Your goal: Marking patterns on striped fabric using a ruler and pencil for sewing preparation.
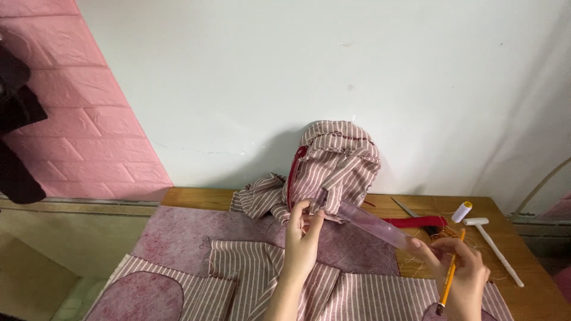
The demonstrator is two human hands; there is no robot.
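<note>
Striped fabric (333,163) bunched up at the back of the counter (535,291), leaning on the white wall (297,77). Left hand (302,235) pinching the lower edge of that bundle, fingers closed on the cloth and on one end of a clear ruler (372,224). Ruler slanting down to the right, far end sitting against the right hand (461,273). Right hand closed around a yellow pencil (451,270), pencil pointing down, fingertips touching the ruler's end too.

More striped pieces (250,273) spread flat on the near side, lying over a mottled pink cloth (178,232). Rounded pink patch (140,297) at the bottom left on top of the stripes.

Over on the right: white thread spool (462,211) with a yellow cap, white hammer-shaped tool (493,241) just beside it, scissors (407,209) and a red strip (416,222) behind the ruler. Loose orange threads (416,261) scattered near the right hand.

Pink brick-pattern panel (89,119) on the left wall, something dark (18,119) hanging at the far left edge, can't tell what.
</note>
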